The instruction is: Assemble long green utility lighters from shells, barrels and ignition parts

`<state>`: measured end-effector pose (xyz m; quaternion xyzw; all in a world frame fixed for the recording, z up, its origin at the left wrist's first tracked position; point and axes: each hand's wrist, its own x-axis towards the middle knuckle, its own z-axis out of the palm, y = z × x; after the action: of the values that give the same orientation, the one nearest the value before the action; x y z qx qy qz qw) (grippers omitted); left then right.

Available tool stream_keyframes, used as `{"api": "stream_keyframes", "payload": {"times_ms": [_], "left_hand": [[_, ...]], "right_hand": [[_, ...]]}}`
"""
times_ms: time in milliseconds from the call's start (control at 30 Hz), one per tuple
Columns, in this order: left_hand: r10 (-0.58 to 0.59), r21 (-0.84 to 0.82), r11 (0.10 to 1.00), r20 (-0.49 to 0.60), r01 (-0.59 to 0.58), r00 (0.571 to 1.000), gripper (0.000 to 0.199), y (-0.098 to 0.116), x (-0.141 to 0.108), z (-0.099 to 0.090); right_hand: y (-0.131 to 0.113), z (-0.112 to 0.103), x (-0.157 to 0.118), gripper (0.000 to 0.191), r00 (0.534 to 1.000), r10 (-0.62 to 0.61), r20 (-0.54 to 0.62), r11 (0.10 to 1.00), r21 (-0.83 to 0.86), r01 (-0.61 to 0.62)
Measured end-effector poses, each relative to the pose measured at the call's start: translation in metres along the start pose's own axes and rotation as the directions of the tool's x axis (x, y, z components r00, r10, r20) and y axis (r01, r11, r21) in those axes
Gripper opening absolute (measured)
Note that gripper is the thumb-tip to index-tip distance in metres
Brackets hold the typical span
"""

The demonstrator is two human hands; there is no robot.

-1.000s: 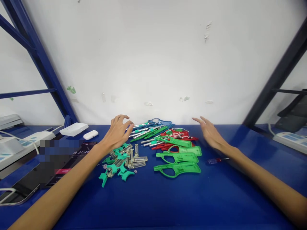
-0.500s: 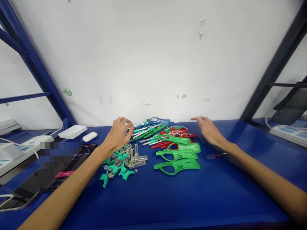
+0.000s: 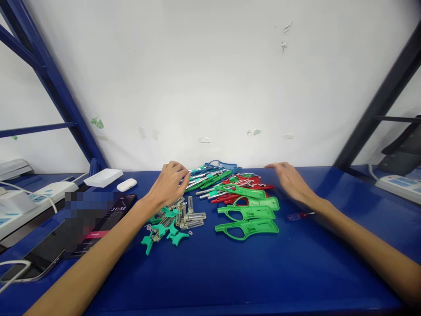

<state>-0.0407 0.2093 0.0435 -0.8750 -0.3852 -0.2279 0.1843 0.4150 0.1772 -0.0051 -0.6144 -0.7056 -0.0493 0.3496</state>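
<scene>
My left hand [image 3: 169, 184] hovers over a heap of metal tubes with green and blue ends [image 3: 205, 177], its fingers curled at the tubes' near tips; whether it grips one is unclear. Below it lie small clear cylinders [image 3: 190, 217] and teal trigger-shaped pieces [image 3: 161, 230]. My right hand [image 3: 291, 182] is spread flat just right of a pile of red shells [image 3: 243, 181] and green gun-shaped plastic shells [image 3: 248, 219], holding nothing. A small red-handled screwdriver [image 3: 297, 216] lies beside my right wrist.
On the blue bench [image 3: 230, 272] at the left are a phone with a lit screen [image 3: 98, 219], a white earbud case [image 3: 126, 184], a white box [image 3: 103, 177] and a power strip [image 3: 36, 197]. Blue rack posts stand at both sides. A white wall is behind.
My left hand has slid a little right and forward onto the tube heap, fingers curling more. My right hand has lowered slightly and stays spread. The camera view shifted a bit.
</scene>
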Motion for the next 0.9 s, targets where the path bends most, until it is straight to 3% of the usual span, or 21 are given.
{"api": "stream_keyframes", "payload": {"times_ms": [900], "left_hand": [[0.041,-0.037,0.999,0.033,-0.04,0.999,0.031,0.0058,-0.0003,0.0015]], "right_hand": [[-0.0009,-0.001,0.0014,0.034,0.999,-0.016,0.029,1.0,0.0,0.016]]}}
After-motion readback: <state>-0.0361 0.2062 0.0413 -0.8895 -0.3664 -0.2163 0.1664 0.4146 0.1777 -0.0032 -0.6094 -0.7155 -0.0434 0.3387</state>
